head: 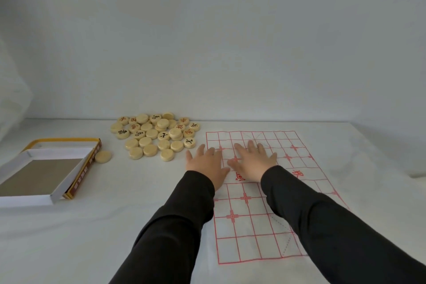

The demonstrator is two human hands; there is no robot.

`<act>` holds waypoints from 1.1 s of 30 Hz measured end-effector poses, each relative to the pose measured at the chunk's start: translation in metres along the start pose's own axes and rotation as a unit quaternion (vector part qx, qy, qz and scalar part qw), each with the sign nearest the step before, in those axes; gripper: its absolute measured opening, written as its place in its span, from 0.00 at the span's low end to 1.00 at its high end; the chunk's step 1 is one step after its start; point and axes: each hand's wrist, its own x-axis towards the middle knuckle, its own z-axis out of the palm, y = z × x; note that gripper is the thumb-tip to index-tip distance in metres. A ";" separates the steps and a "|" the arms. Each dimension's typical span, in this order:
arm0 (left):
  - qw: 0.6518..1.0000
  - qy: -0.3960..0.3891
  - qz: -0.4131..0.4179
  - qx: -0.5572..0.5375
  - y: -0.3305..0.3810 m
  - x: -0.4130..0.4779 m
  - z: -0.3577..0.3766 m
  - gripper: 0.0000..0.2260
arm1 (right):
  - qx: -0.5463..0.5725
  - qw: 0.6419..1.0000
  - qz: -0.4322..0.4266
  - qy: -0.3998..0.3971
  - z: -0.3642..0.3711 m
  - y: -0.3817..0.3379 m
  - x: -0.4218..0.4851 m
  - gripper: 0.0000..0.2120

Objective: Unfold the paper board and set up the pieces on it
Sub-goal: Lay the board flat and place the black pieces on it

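We see a white table [92,226] with the paper board [253,226] unfolded flat on its right side. Open box [57,152] at left. Pieces [152,136] heaped just left of the board's far corner. Left hand [207,163] and right hand [253,163] press the board, fingers straight and spread, gripping nothing. One lone piece [103,157] sits beside the box, possibly touching it.

We see the paper board [255,214], red-gridded, lying unfolded and flat; the wooden pieces [154,137] sit heaped beyond its far-left corner.
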 end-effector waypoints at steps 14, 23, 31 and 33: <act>0.999 -0.017 0.031 -0.005 -0.018 -0.006 -0.005 0.26 | 0.083 0.994 -0.003 0.065 0.005 -0.009 0.002 0.28; 0.996 0.078 -0.050 -0.013 -0.089 -0.047 -0.011 0.26 | -0.015 0.986 -0.094 0.134 0.002 -0.080 -0.021 0.26; 0.963 0.065 -0.251 -0.070 -0.133 -0.046 0.003 0.31 | -0.016 0.998 -0.045 0.035 0.005 -0.104 -0.020 0.31; 0.956 0.068 -0.271 -0.095 -0.137 -0.045 0.006 0.30 | -0.006 0.993 -0.092 0.071 0.001 -0.113 -0.021 0.30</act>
